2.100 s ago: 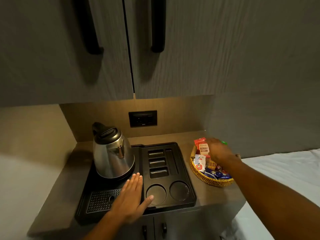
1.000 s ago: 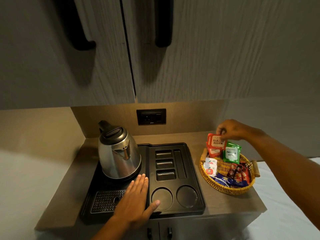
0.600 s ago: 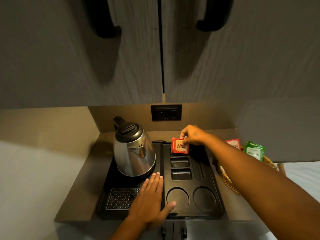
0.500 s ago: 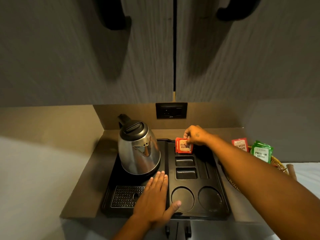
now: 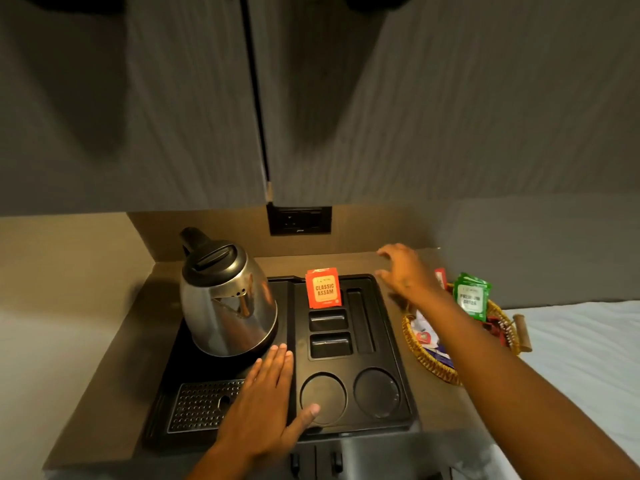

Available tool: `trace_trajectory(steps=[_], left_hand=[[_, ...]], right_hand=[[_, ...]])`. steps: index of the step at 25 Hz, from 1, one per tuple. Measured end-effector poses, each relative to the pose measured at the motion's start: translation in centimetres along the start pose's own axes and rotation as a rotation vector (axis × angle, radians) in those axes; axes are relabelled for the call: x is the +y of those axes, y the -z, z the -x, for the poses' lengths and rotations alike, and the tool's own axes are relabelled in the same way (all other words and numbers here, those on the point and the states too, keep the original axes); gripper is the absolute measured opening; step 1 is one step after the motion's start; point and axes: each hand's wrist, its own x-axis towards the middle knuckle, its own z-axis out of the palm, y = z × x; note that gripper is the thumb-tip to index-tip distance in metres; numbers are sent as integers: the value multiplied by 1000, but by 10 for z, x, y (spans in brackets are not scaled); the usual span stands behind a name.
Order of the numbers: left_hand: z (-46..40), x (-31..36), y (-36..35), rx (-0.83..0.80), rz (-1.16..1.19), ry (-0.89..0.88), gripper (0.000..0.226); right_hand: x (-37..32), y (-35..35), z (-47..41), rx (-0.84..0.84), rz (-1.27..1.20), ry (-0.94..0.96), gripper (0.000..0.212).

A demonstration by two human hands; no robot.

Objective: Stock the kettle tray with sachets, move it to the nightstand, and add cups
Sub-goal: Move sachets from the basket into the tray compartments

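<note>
The black kettle tray (image 5: 393,344) lies on a brown counter with a steel kettle (image 5: 227,299) on its left half. A red Classic Assam sachet (image 5: 323,288) stands upright in the tray's rearmost small slot. My left hand (image 5: 266,407) rests flat on the tray's front, fingers apart, thumb on the left round cup recess. My right hand (image 5: 403,271) hovers open and empty beyond the tray's back right corner, between the sachet and the wicker basket (image 5: 429,358). The basket holds green sachets (image 5: 471,299) and other packets, partly hidden by my forearm.
Grey cupboard doors (image 5: 173,116) hang low over the counter. A black wall socket (image 5: 299,220) sits behind the tray. White bedding (image 5: 581,358) lies to the right of the counter. Two small cabinet handles (image 5: 315,464) show below the counter's front edge.
My right hand carried the red sachet from the basket to the tray's rear slot, let it go, and has pulled away to the right. My left hand stayed on the tray.
</note>
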Motion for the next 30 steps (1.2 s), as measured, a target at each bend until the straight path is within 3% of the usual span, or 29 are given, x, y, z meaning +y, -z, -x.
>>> trace_trajectory(steps=[2,4,7,12,18,22,25,27,30], left_hand=[[-1,0,-1,-10,-23,4,101],[-2,0,0,-15,-35,7,102],[-1,0,-1,-3,-38,1,102],[0,0,-1,-5,-51,6,104],[3,1,0,32,-36,9,101],[6,3,3,46,-34,3,100],[6,5,4,55,-41,-8,101],[6,5,4,60,-40,-16,101],[5,5,4,52,-29,0,102]], right_hand=[[55,28,20,89,154,-135,44],[97,47,38,14,339,-293,57],[124,51,54,-137,470,-371,72],[128,55,57,-112,441,-385,66],[130,78,52,-227,36,-454,20],[104,118,47,-165,-21,-300,4],[49,127,45,-113,-142,-85,8],[0,100,46,-220,-262,55,12],[-57,31,42,-377,-315,105,10]])
